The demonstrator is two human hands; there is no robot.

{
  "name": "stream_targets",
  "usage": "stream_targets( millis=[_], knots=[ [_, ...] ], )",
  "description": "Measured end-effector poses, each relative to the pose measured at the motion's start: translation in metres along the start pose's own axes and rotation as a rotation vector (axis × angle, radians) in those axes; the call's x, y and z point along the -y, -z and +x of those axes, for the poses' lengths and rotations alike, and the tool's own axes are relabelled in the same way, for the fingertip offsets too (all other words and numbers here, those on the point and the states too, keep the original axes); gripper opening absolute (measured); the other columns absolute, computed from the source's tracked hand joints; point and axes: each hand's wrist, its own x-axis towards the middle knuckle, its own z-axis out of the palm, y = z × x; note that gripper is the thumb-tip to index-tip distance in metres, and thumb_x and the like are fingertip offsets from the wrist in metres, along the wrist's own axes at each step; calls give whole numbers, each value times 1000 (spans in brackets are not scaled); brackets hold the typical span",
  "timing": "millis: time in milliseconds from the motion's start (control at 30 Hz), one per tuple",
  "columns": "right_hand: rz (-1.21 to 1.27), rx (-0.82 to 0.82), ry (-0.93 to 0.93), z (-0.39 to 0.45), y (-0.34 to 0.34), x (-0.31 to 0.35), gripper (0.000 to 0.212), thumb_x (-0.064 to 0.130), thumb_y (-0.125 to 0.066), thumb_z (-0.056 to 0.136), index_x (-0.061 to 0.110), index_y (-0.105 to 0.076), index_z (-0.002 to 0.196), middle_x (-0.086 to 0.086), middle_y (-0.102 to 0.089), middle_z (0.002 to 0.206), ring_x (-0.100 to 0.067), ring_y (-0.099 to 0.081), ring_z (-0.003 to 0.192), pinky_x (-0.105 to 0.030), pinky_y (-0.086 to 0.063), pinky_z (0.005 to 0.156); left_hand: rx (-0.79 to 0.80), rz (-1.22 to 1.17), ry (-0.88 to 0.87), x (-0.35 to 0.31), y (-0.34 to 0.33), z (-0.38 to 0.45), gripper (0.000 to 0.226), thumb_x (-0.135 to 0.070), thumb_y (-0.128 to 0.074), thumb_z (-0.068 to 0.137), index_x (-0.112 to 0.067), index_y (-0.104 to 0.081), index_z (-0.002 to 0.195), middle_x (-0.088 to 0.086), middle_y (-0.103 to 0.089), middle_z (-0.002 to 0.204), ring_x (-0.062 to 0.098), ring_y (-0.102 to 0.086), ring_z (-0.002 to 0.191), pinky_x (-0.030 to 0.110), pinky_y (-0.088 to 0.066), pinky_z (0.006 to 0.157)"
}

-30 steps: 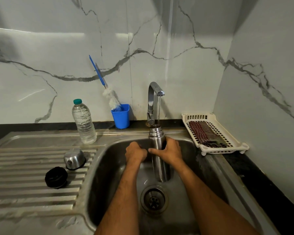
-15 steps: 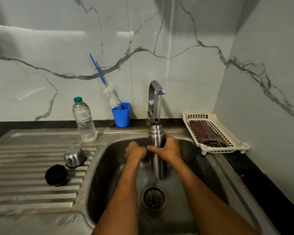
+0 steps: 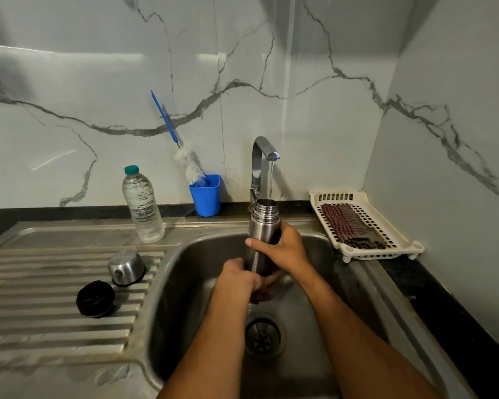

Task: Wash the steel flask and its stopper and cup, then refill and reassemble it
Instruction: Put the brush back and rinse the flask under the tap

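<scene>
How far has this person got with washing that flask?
Taken apart already: stopper and cup lie on the drainboard. In hand: both hands, right and left, hold the flask under the running tap. Left: washing those two, refilling, reassembly.

The sink basin (image 3: pixel 185 298) is largely taken up by two forearms, and its middle is blocked by the upright flask (image 3: pixel 261 234), which is gripped by the right hand (image 3: pixel 283 250) and the left hand (image 3: pixel 242 279). Above the flask mouth, little room is left under the tap (image 3: pixel 261 162), from which water is running. On the draining board (image 3: pixel 41 326), the steel cup (image 3: pixel 126 267) and the black stopper (image 3: pixel 95 298) are set close together near the basin edge; open ribbed surface is left to their left and in front. The back ledge is occupied by a water bottle (image 3: pixel 143 205) and a blue holder (image 3: pixel 205 194) with a leaning brush (image 3: pixel 189 165). To the right, the counter is filled by a white tray (image 3: pixel 398 240) carrying a cloth (image 3: pixel 350 226), close to the side wall.
</scene>
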Motion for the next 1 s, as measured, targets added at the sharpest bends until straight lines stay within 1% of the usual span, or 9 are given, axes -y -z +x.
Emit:
stream_targets(
  millis=[133,233,300,367,500,633,767,933,1000],
  knots=[
    [132,92,-21,-4,1,3,62,23,-94,67,24,-62,120,7,-71,110,-7,-67,102,-22,-54,84,12,31,-115,-2,0,9,103,-21,-86,72,-7,-20,150,34,-22,150,55,-42,129,68,-56,68],
    [265,143,-141,-1,8,0,70,13,-95,62,22,-62,123,1,-73,115,-15,-68,108,-36,-58,93,41,118,-253,9,3,-3,70,-29,-85,79,-4,-51,134,29,-50,130,44,-58,114,50,-57,70],
    [384,132,-264,3,16,-6,73,2,-94,59,17,-62,123,-5,-73,115,-23,-69,108,-45,-59,92,92,48,-330,7,3,-4,62,-30,-84,81,-7,-57,132,25,-58,121,40,-63,110,47,-57,76],
    [496,86,-367,7,25,-10,71,-8,-90,59,10,-62,122,-10,-73,114,-29,-69,108,-49,-60,89,93,48,-406,6,4,-10,70,-26,-86,79,-9,-51,137,21,-60,128,38,-63,115,48,-57,83],
    [549,84,-498,8,28,-14,52,-20,-81,64,-3,-66,111,-19,-73,108,-35,-69,105,-42,-62,84,31,82,-557,9,5,-20,89,-24,-93,68,-16,-44,143,17,-57,130,39,-63,109,49,-57,63],
    [460,124,-614,6,24,-21,55,-21,-82,63,-10,-61,112,-24,-68,107,-38,-69,101,-44,-62,83,23,136,-745,8,4,-20,77,-16,-91,71,-15,-48,135,13,-58,121,35,-64,110,54,-58,90],
    [403,219,-672,4,21,-28,46,-17,-82,66,-10,-62,106,-27,-67,110,-39,-69,105,-48,-60,89,96,284,-953,8,-2,-21,66,-9,-90,71,-14,-58,128,13,-68,123,33,-69,107,54,-58,92],
    [387,256,-744,5,22,-43,36,-21,-73,73,-15,-66,108,-27,-73,101,-38,-73,98,-47,-62,83,129,624,-1296,11,-9,-11,66,-10,-93,66,-14,-61,123,7,-69,120,19,-66,103,34,-54,90],
    [345,243,-739,5,23,-46,29,-23,-69,74,-11,-67,101,-26,-73,97,-38,-73,97,-45,-62,82,137,745,-1361,12,-11,-6,71,-12,-94,64,-15,-60,126,7,-68,123,20,-65,107,39,-56,95]
  ],
)
